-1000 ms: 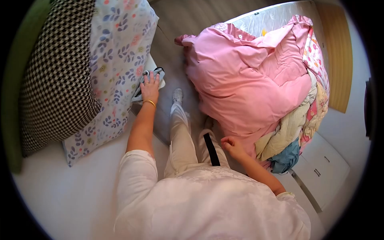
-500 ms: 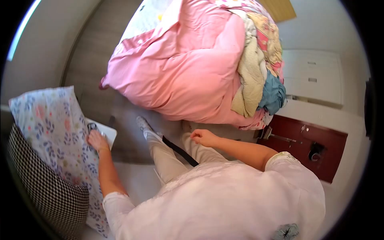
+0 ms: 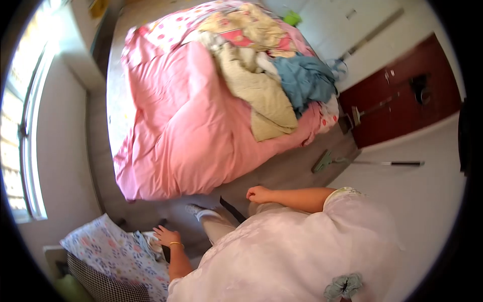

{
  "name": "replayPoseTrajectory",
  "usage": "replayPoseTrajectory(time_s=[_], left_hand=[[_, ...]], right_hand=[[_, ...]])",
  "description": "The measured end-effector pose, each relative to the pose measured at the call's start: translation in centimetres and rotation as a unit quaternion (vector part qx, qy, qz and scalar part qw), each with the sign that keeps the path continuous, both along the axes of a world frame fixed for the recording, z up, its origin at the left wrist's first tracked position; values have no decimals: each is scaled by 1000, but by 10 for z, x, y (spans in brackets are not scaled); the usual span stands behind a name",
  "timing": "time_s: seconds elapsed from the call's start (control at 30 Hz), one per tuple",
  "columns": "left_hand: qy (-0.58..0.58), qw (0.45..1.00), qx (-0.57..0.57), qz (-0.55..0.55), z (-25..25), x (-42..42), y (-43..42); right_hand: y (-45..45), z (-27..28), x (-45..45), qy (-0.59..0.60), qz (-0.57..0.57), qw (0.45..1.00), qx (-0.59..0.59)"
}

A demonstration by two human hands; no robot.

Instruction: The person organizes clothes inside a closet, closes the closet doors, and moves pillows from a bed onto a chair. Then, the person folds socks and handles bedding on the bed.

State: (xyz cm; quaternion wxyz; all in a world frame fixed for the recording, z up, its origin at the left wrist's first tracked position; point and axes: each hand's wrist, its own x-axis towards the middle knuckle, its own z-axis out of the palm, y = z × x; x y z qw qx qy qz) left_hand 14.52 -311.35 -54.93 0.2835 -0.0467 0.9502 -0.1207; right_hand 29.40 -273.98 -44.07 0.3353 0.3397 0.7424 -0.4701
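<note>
My left hand is open with its fingers spread, beside a floral pillow. Grey-blue cloth lies just left of its fingers; a white surface beneath is mostly hidden. A black-and-white checked cushion is under the pillow. Near my thigh, my right hand is curled closed, with nothing visible in it. A black strap hangs between my legs. In front of me is a bed with a pink quilt, a beige quilt and crumpled blue cloth.
A window is at the left. To the right are a dark red door, a broom and a green-headed mop or squeegee on the floor. White drawers stand behind the bed.
My view has turned right, bringing the window and the green-headed tool into sight. My left hand, earlier on a small item on a white surface, now has its fingers spread. My right hand stays curled.
</note>
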Motion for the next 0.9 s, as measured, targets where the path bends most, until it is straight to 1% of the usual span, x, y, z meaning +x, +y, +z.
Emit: replayPoseTrajectory(time_s=[0.1,0.13,0.17,0.23,0.27,0.3,0.33,0.4,0.47,0.57,0.63,0.67,0.73,0.77,0.8,0.87,0.9], left_hand=[[9,998,41,-43,-10,32,70],[-7,997,48,-53,-7,44,98],[-21,996,55,-65,2,56,130],[-100,992,69,-17,42,79,206],[-111,987,109,-27,20,90,226],[-123,981,149,-36,-2,101,245],[-137,972,184,-42,-7,114,275],[-148,955,253,-54,4,133,347],[-147,937,311,-60,34,153,424],[-134,922,358,-60,76,162,533],[-178,928,325,-32,47,137,605],[-237,900,322,-175,-27,89,630],[-126,907,388,-103,-17,89,707],[-103,895,426,-88,-14,86,750],[-79,880,462,-72,-10,83,793],[-176,832,525,23,10,75,876],[-111,810,574,54,24,85,919]], right_hand=[[65,-20,79,54,-27,998,32],[87,-28,111,73,-33,996,45],[109,-35,145,95,-48,994,39],[160,-35,207,113,-99,987,47],[178,-38,240,117,-135,983,52],[199,-41,274,73,-179,979,70],[221,-39,306,25,-220,971,86],[258,-45,371,42,-361,930,53],[290,-21,425,42,-462,882,78],[325,-33,491,37,-523,838,151],[343,-36,516,57,-575,810,102],[355,-32,527,67,-599,794,80],[373,-15,532,76,-659,748,30],[387,-3,533,81,-686,723,7],[404,3,540,84,-683,726,5],[440,7,552,88,-676,732,-2],[460,8,561,86,-678,730,7]])
